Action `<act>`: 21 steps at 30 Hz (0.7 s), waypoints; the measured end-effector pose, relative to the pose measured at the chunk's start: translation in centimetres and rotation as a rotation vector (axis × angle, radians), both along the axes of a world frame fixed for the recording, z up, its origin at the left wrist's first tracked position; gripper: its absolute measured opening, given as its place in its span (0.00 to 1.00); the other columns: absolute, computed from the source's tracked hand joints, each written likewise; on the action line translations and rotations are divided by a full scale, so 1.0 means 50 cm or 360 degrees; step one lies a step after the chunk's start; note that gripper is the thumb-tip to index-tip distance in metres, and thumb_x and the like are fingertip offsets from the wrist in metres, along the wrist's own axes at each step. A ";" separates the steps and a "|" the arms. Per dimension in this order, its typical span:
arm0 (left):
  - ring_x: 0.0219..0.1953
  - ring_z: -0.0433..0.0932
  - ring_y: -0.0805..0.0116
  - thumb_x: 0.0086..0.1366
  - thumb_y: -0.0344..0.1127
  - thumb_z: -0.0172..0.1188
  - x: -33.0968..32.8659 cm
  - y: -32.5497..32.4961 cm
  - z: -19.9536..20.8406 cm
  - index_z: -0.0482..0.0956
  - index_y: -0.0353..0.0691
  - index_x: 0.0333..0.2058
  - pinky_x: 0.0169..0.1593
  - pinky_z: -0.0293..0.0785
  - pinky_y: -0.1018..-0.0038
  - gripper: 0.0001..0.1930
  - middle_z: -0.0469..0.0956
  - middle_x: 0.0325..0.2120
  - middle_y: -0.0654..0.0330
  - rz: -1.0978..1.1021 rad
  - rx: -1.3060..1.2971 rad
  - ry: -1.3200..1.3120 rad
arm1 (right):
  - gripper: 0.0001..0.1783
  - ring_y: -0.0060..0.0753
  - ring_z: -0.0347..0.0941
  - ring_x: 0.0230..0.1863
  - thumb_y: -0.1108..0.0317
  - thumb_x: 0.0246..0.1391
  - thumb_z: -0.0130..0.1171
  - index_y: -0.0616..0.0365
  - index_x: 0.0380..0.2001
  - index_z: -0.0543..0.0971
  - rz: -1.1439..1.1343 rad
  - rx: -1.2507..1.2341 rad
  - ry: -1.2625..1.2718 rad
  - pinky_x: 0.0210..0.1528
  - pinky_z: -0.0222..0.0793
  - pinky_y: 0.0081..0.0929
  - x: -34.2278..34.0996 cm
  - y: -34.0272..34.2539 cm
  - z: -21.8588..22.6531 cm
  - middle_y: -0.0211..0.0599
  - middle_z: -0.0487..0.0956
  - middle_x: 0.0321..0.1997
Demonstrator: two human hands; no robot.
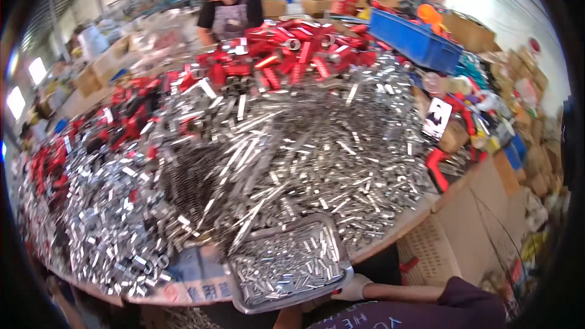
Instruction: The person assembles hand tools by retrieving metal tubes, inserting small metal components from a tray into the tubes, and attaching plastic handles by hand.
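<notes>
A shallow metal tray [341, 253] full of small shiny metal tubes sits at the near edge of the table, partly over the rim. My right hand [353, 288], in a white glove, grips the tray's near right corner; its forearm comes in from the right out of a dark sleeve. A bit of my left forearm [284, 318] runs under the tray's near edge, and the hand itself is hidden beneath it. Just beyond the tray lies a big heap of silver metal tubes and rods [286, 164].
Red parts [292, 52] are piled at the table's far side and along its left. A blue bin [414, 39] stands at the back right, with cardboard boxes [536, 152] stacked to the right. Another person in an apron [230, 15] works across the table.
</notes>
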State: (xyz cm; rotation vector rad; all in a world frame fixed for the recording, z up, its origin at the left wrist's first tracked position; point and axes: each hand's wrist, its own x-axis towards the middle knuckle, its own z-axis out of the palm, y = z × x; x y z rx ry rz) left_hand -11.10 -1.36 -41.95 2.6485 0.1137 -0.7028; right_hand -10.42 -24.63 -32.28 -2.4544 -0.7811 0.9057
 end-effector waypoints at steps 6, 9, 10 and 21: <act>0.58 0.71 0.46 0.60 0.48 0.57 0.053 -0.017 -0.008 0.76 0.45 0.54 0.61 0.66 0.57 0.24 0.74 0.55 0.47 -0.0169 0.0043 0.0035 | 0.29 0.54 0.78 0.44 0.41 0.49 0.58 0.48 0.49 0.78 -0.0353 0.0130 0.0003 0.47 0.74 0.45 -0.030 0.019 -0.080 0.46 0.82 0.43; 0.58 0.70 0.46 0.60 0.48 0.57 0.060 -0.020 -0.005 0.76 0.45 0.54 0.61 0.65 0.57 0.25 0.73 0.55 0.47 -0.0193 0.0066 0.0052 | 0.28 0.54 0.78 0.46 0.44 0.49 0.59 0.49 0.49 0.78 -0.0348 0.0094 0.0111 0.48 0.73 0.44 -0.013 0.031 -0.007 0.47 0.82 0.44; 0.58 0.70 0.46 0.60 0.48 0.57 0.064 -0.025 -0.007 0.76 0.45 0.54 0.61 0.65 0.57 0.25 0.73 0.55 0.47 -0.0204 0.0059 0.0057 | 0.28 0.54 0.78 0.47 0.45 0.49 0.60 0.49 0.49 0.78 -0.0342 0.0065 0.0206 0.49 0.73 0.43 -0.007 0.031 0.010 0.48 0.82 0.44; 0.60 0.68 0.47 0.60 0.49 0.58 0.075 -0.011 -0.014 0.74 0.46 0.56 0.63 0.63 0.57 0.26 0.71 0.57 0.48 -0.0227 0.0055 0.0075 | 0.27 0.53 0.76 0.51 0.47 0.55 0.52 0.52 0.52 0.76 -0.0238 0.0055 0.0213 0.53 0.71 0.40 0.013 0.057 0.061 0.47 0.80 0.49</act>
